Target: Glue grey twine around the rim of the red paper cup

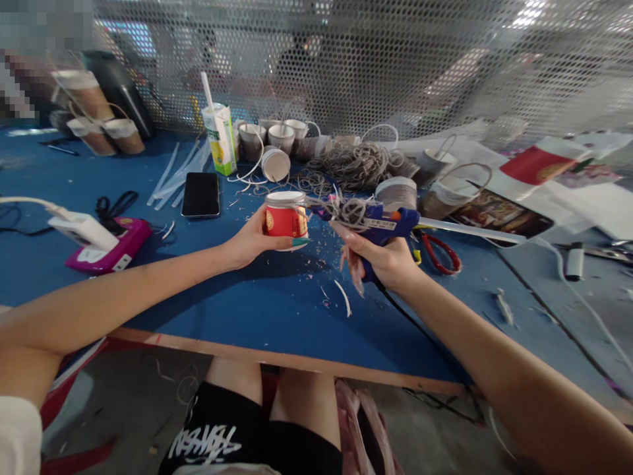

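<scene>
My left hand [252,239] is closed round a small red paper cup [283,222] with a white rim, holding it above the blue table. Grey cord runs along the cup just under its rim. In my right hand [386,260] is a blue hot glue gun [390,223], its nozzle end pointing left at the cup's upper edge. A tangle of grey cord [352,210] lies over the gun's front and hides the tip, so I cannot tell whether it touches the cup. A translucent glue stick [469,229] juts from the gun's back.
Behind lie several cups [281,138], a heap of grey cord [353,165] and a drink carton [220,138]. At left are a phone [200,194], loose glue sticks [182,173] and a purple power strip [111,247]. Red-handled scissors [442,254] lie right; a perforated metal screen [326,66] stands behind.
</scene>
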`<state>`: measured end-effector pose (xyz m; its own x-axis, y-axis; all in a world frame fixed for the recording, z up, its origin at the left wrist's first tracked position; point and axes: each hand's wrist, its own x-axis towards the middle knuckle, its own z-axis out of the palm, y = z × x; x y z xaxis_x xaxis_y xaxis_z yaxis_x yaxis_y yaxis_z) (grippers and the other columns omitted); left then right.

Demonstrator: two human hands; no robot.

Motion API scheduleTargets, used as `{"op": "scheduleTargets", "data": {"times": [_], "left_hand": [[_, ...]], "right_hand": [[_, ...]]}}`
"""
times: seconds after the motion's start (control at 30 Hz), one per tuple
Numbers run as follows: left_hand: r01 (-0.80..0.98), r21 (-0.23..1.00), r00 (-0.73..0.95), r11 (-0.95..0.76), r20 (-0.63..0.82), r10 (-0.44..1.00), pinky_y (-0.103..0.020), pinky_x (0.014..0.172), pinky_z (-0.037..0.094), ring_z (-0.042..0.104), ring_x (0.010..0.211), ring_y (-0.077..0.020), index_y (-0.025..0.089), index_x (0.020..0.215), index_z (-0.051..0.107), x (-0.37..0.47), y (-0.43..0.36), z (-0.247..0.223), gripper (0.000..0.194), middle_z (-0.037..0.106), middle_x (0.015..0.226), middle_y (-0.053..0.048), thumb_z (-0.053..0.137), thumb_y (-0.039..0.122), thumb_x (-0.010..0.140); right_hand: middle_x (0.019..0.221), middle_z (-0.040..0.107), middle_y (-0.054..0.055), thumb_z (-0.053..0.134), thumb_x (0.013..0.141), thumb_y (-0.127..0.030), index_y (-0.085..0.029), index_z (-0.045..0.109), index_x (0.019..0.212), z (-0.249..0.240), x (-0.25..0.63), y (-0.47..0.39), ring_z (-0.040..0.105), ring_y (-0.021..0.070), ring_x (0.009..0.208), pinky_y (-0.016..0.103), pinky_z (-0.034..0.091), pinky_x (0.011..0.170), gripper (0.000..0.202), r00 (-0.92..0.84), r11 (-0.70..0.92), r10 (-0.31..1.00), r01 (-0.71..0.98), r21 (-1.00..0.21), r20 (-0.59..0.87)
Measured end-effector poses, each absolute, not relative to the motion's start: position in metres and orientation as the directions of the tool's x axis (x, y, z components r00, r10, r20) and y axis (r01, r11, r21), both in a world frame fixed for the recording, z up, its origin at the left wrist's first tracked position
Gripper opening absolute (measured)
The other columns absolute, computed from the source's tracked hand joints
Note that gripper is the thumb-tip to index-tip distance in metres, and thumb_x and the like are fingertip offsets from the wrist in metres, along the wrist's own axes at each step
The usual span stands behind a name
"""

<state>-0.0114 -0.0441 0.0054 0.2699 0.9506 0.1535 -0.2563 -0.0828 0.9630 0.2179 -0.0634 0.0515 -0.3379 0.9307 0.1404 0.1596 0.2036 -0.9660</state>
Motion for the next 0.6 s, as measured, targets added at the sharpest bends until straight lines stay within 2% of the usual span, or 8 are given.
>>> {"op": "scheduleTargets", "data": {"times": [0.2,0.4,0.6], "left_hand": [[-0.259,0.961,0.273,-0.093,0.165,0.948,-0.046,0.101,0.053,0.068,0.106,-0.0246,0.019,0.114,0.058,-0.0134,-0.0429,0.0021,0.072,0.070,0.116,-0.008,0.094,0.026,0.052],[-0.276,0.957,0.274,-0.091,0.169,0.947,-0.044,0.097,0.056,0.070,0.103,-0.0240,0.020,0.111,0.058,-0.0139,-0.0398,-0.0013,0.075,0.072,0.110,-0.005,0.097,0.038,0.049],[-0.272,0.959,0.273,-0.077,0.154,0.949,-0.044,0.097,0.056,0.070,0.104,-0.0244,0.021,0.110,0.059,-0.0151,-0.0388,-0.0019,0.073,0.072,0.108,-0.004,0.097,0.038,0.050]], "right_hand": [[0.037,0.049,0.000,0.077,0.076,-0.061,-0.019,0.059,0.049,0.0533,0.2181,-0.0638,0.049,0.0122,0.030,0.026,0.044,0.030,0.052,-0.337,0.211,0.930,0.161,-0.964,0.148],[0.040,0.053,0.000,0.076,0.075,-0.061,-0.019,0.058,0.050,0.0537,0.2172,-0.0642,0.050,0.0109,0.029,0.024,0.042,0.028,0.053,-0.335,0.194,0.933,0.157,-0.968,0.133],[0.039,0.052,-0.001,0.076,0.075,-0.062,-0.019,0.058,0.052,0.0514,0.2181,-0.0627,0.049,0.0107,0.029,0.023,0.041,0.026,0.052,-0.326,0.196,0.935,0.154,-0.968,0.137]]}}
